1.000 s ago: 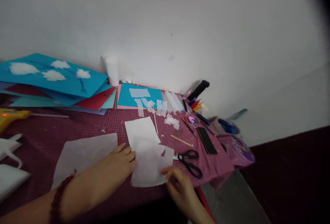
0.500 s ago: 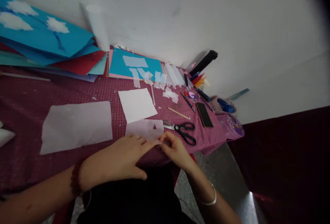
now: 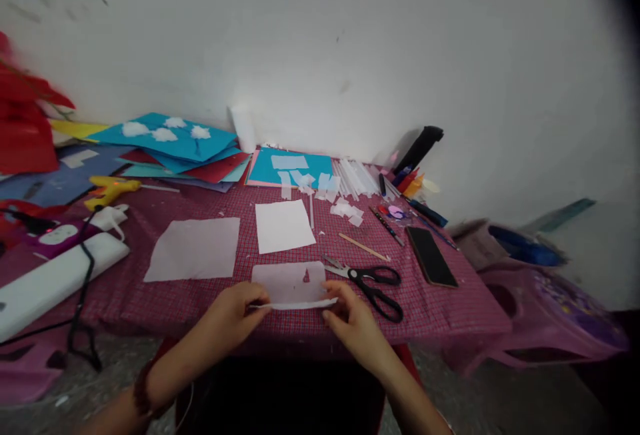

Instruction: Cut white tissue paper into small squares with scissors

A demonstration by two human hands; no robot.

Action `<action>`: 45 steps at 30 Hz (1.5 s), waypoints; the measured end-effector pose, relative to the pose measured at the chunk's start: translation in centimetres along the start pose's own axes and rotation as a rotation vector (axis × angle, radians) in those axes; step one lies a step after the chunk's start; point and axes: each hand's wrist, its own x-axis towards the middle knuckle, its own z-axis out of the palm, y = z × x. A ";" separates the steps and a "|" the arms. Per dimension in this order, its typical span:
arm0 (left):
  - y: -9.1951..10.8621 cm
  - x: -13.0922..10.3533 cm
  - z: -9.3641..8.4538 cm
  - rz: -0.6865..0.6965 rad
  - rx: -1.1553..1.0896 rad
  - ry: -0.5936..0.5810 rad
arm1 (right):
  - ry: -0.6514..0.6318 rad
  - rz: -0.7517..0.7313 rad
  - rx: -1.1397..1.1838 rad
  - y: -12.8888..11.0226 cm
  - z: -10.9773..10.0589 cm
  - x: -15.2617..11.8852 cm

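Note:
A thin pale sheet (image 3: 285,281) lies at the table's front edge, its near edge folded or rolled into a narrow strip. My left hand (image 3: 243,308) pinches the strip's left end between thumb and fingers. At the right end, my right hand (image 3: 350,315) grips the same strip. A small reddish gap shows in the sheet near its right side. Black-handled scissors (image 3: 370,278) lie just right of the sheet, blades toward it. Behind it is a white square sheet (image 3: 284,226), and a larger pale sheet (image 3: 195,249) rests to the left.
A phone (image 3: 431,256), a wooden stick (image 3: 364,247) and pens are at the right. Blue card with paper strips (image 3: 290,162) lies at the back. A yellow glue gun (image 3: 111,189) and a white power strip (image 3: 63,281) are at the left. A pink stool (image 3: 540,315) stands beyond the table's right edge.
The view has swung left and levelled, showing the glue gun and power strip. My left hand, earlier spread flat across the sheet, has moved to the strip's left end and closed on it.

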 end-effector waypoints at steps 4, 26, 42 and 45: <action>-0.6 -0.4 -0.1 -0.097 -0.052 0.015 | 0.052 -0.002 -0.131 0.3 0.5 0.4; -1.2 -0.8 0.6 -0.400 -0.054 0.120 | -0.070 0.061 -0.389 -2.0 -0.2 2.0; -1.6 -1.7 1.4 -0.214 0.172 0.083 | -0.041 0.030 -0.481 -0.6 -0.1 1.3; -1.6 -1.7 1.5 -0.228 0.208 0.096 | -0.027 0.018 -0.487 -0.6 -0.1 1.3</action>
